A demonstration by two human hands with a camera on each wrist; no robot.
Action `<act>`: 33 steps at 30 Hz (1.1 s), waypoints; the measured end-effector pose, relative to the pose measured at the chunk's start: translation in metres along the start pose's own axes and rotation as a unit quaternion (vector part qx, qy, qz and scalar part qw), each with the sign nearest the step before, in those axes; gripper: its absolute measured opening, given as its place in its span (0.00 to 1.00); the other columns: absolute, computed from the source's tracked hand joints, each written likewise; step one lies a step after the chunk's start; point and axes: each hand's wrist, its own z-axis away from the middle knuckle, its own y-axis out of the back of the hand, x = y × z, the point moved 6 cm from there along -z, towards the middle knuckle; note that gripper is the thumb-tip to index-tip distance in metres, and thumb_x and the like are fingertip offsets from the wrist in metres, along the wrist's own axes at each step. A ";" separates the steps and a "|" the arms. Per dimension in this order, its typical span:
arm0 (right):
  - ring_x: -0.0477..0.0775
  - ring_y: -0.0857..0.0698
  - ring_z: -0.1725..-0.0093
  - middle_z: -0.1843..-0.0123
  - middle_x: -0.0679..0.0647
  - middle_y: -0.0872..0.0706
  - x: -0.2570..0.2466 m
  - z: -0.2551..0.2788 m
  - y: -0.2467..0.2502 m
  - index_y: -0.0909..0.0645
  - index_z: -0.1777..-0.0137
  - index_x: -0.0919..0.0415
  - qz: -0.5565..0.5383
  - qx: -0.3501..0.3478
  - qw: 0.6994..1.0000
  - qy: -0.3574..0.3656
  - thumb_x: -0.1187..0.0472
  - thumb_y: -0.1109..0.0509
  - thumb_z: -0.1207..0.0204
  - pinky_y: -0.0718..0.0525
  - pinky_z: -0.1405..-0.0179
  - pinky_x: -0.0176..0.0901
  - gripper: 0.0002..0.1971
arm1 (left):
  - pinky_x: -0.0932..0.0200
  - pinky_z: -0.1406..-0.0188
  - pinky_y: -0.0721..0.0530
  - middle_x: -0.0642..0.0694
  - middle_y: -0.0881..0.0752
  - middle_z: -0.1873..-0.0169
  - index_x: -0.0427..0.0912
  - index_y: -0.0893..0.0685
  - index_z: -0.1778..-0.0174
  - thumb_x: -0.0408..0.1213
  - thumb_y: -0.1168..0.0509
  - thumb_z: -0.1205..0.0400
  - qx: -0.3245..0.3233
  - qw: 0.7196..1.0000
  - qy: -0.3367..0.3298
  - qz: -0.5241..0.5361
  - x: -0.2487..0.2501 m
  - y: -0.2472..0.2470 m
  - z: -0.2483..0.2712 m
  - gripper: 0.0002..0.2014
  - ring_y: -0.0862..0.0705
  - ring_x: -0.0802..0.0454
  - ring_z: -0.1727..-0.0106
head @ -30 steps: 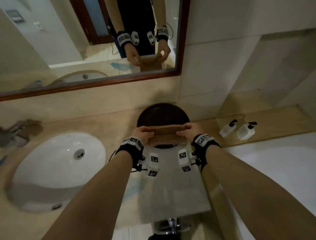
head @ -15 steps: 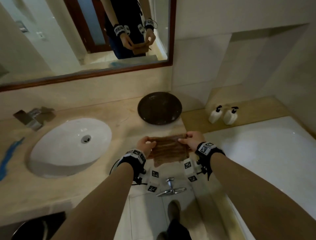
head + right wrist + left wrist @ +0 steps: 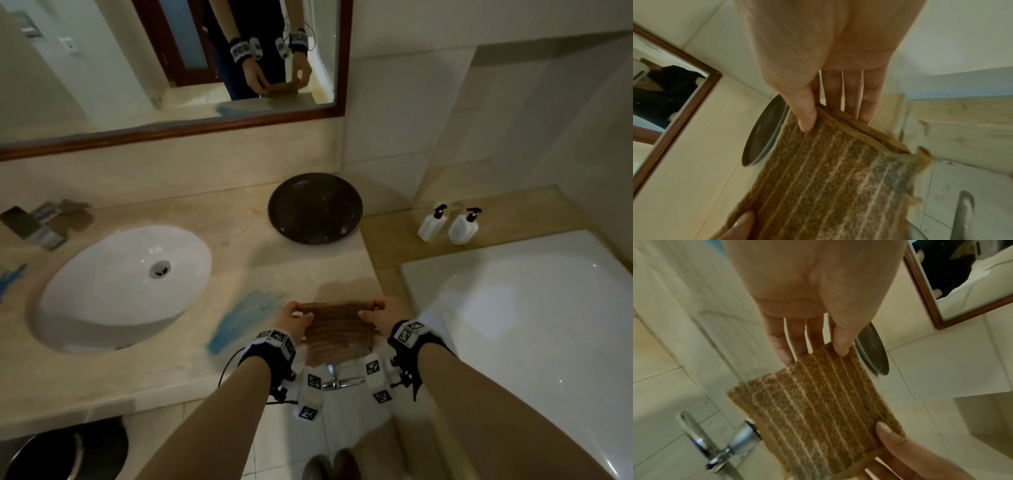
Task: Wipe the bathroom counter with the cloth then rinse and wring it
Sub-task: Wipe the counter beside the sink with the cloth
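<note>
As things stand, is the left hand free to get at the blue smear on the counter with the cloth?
Probably yes. The left hand pinches one top corner of the brown cloth, the right hand the other, and the blue smear lies just to its left on bare counter. The right hand's grip would need to let go or follow.

Bare forearms, no sleeves. Black wrist straps [image 3: 270, 356] on both wrists, white blocks with black-and-white square markers [image 3: 406, 335], thin black cable [image 3: 227, 368] at left strap.

Blurred tap [image 3: 964, 216], perhaps chrome
</note>
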 end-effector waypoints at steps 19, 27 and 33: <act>0.62 0.26 0.36 0.31 0.61 0.31 -0.031 -0.017 -0.031 0.28 0.33 0.58 0.306 0.102 0.924 0.204 0.59 0.39 0.22 0.25 0.38 0.52 0.18 | 0.55 0.47 0.19 0.51 0.17 0.46 0.49 0.19 0.41 0.38 0.41 0.16 0.147 0.926 -0.177 -0.298 -0.008 0.011 0.015 0.10 0.16 0.48 0.46; 0.60 0.65 0.16 0.17 0.56 0.71 0.005 -0.004 -0.129 0.73 0.19 0.55 0.448 0.002 0.858 0.250 0.38 0.74 0.26 0.71 0.22 0.61 0.38 | 0.53 0.19 0.49 0.47 0.47 0.18 0.42 0.42 0.17 0.41 0.40 0.17 0.069 0.819 -0.312 -0.477 -0.071 -0.003 0.042 0.32 0.46 0.53 0.18; 0.55 0.66 0.16 0.17 0.48 0.73 0.011 -0.017 -0.126 0.72 0.19 0.49 0.463 0.027 0.834 0.299 0.36 0.70 0.25 0.76 0.24 0.55 0.37 | 0.50 0.24 0.38 0.43 0.33 0.21 0.39 0.29 0.22 0.45 0.30 0.28 0.051 0.800 -0.287 -0.525 -0.081 -0.004 0.039 0.37 0.30 0.50 0.22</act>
